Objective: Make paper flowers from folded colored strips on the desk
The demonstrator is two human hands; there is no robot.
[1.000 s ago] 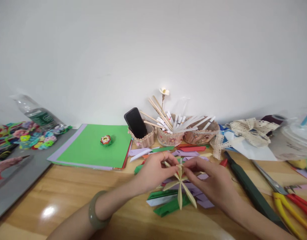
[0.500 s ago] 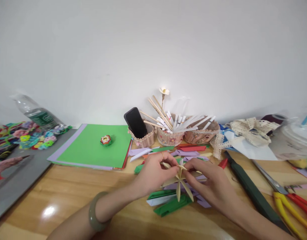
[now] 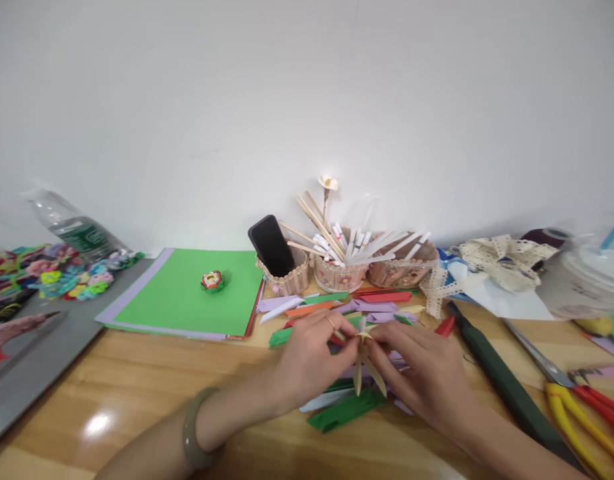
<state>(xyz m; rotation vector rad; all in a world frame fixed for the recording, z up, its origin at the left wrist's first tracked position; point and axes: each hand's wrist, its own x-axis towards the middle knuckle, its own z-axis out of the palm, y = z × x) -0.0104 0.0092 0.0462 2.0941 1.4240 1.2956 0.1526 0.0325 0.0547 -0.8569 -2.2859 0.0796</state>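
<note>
Between my two hands is a cream folded-paper piece [image 3: 358,378] with pointed petal-like arms, two of them hanging down toward me. My left hand [image 3: 314,353], ringed and with a green bangle at the wrist, pinches its left side between thumb and fingers. From the right, my right hand [image 3: 424,367] grips the other side with closed fingertips. Part of the piece is hidden behind the fingers. Under and around both hands lie folded paper strips in several colours, among them a green strip [image 3: 347,409] nearest me.
Left of the hands, a small paper flower [image 3: 212,281] rests on green paper sheets [image 3: 181,293]. Behind stand decorated baskets [image 3: 341,277] with a phone [image 3: 271,245], sticks and markers. To the right are a long dark-green tool [image 3: 507,380], scissors [image 3: 551,370], lace ribbon [image 3: 504,257] and a lidded cup [image 3: 594,273].
My fingers have closed in around the cream piece, and both hands have shifted slightly. Less of its side arms shows now.
</note>
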